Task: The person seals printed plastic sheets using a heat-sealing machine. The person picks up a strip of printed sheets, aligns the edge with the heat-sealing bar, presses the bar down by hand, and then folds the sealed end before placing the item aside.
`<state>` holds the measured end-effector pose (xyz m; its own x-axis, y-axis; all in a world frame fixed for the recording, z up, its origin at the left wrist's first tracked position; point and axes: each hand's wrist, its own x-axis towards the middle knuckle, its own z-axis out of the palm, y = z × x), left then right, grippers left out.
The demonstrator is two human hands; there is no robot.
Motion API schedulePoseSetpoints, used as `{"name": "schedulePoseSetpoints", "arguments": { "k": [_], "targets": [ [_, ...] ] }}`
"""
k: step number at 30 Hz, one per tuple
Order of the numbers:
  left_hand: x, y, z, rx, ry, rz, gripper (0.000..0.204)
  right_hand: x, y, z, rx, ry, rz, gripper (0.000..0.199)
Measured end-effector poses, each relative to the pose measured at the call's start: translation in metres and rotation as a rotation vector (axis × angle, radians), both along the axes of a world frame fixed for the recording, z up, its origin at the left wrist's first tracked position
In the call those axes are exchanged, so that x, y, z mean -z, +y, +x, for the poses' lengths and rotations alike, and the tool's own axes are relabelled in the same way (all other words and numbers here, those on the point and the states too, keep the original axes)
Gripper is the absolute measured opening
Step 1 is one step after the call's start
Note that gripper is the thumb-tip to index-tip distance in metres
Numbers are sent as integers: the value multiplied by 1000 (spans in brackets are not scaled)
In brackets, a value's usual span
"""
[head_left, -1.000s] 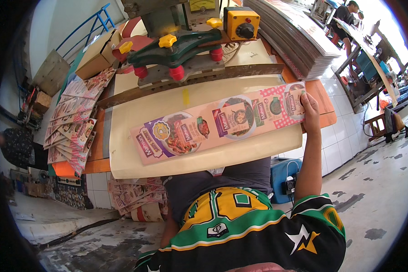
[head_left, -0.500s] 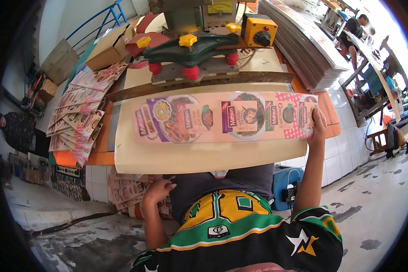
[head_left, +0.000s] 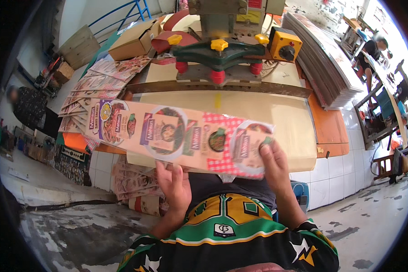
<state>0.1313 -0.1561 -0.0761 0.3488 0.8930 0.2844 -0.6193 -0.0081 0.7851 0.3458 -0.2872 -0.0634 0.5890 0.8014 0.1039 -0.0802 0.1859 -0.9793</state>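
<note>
On the left, loose printed sheets [head_left: 97,86] lie spread on the bench [head_left: 331,131], same as before. The long printed card [head_left: 177,138] is what has moved. A moment ago it lay flat on the tan board [head_left: 276,118], farther in, near the green machine [head_left: 220,52]. Now it is pulled back toward the person and its near edge hangs out past the board.

The left hand [head_left: 174,183] was down by the shirt a moment ago. Now it has come up under the card's near edge, about the middle. Its grip looks spread flat under the card, fingers hidden, so I cannot tell if it pinches.

The right hand [head_left: 272,158] was on the card's right end before and is there now too. Its grip pinches that end, fingers on top.

So I think the card is being lifted off the board with both hands. On the right, a tall stack of sheets [head_left: 322,59] waits.
</note>
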Motion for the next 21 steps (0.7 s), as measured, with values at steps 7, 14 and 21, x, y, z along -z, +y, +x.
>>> {"name": "schedulePoseSetpoints", "arguments": {
  "k": [7,14,21],
  "targets": [
    [-28,46,-26,-376,41,24,62,-20,-6,34,-234,-516,-214,15],
    [-80,186,-71,-557,68,154,46,30,-17,104,239,-377,-297,21],
    [-85,391,-165,-634,324,35,50,28,-14,97,185,-342,-273,23]
  ]
}}
